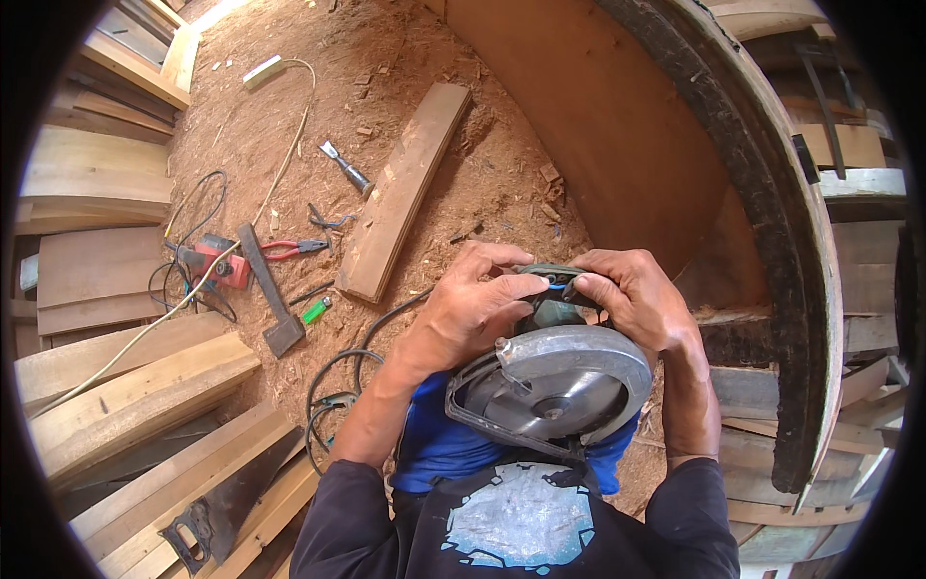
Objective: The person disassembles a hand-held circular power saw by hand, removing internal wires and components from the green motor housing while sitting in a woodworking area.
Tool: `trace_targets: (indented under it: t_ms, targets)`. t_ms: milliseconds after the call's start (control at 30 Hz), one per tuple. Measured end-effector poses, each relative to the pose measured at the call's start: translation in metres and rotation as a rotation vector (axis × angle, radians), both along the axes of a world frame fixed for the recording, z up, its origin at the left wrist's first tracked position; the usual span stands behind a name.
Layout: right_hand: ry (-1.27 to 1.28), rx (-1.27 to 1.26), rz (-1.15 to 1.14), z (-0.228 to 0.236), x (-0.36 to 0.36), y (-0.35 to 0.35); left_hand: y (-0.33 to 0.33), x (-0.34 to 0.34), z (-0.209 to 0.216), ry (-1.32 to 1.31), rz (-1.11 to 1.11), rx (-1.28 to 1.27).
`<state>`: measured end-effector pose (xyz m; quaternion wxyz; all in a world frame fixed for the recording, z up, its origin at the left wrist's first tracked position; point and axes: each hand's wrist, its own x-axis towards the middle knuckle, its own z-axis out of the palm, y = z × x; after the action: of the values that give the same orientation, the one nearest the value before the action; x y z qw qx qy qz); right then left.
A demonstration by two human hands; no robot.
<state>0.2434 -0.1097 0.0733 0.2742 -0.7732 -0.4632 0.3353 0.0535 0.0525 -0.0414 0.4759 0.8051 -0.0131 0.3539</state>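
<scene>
A circular saw rests on my lap, its round toothed blade and grey metal guard facing up toward me. At the far end of the saw is its dark green handle, where a small blue piece shows. My left hand grips this handle from the left, thumb and fingers pressed to its edge. From the right, my right hand wraps round the same part, thumb on top. What lies under my fingertips is hidden. A black cord loops beside my left forearm.
A plank lies ahead on sawdust, near a chisel, red-handled pliers, a hammer, a green-handled tool and a red power tool. A curved wooden structure rises at right. Boards and a handsaw are at left.
</scene>
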Motion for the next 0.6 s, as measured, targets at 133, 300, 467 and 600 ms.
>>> trace_targets:
  t_ms: [133, 300, 467, 600]
  targets:
    - [-0.039, 0.015, -0.007, 0.001, -0.003, 0.000, 0.001, 0.002, 0.000, 0.003, -0.027, 0.052]
    - [-0.061, 0.050, 0.032, 0.000, -0.004, 0.001, 0.002, 0.003, 0.001, -0.013, -0.039, 0.080]
    - [-0.051, 0.044, 0.072, 0.002, -0.003, 0.003, 0.002, 0.002, 0.007, -0.010, -0.023, 0.116]
    - [-0.031, 0.048, 0.072, 0.003, -0.003, 0.004, 0.002, 0.003, 0.009, -0.008, 0.006, 0.155]
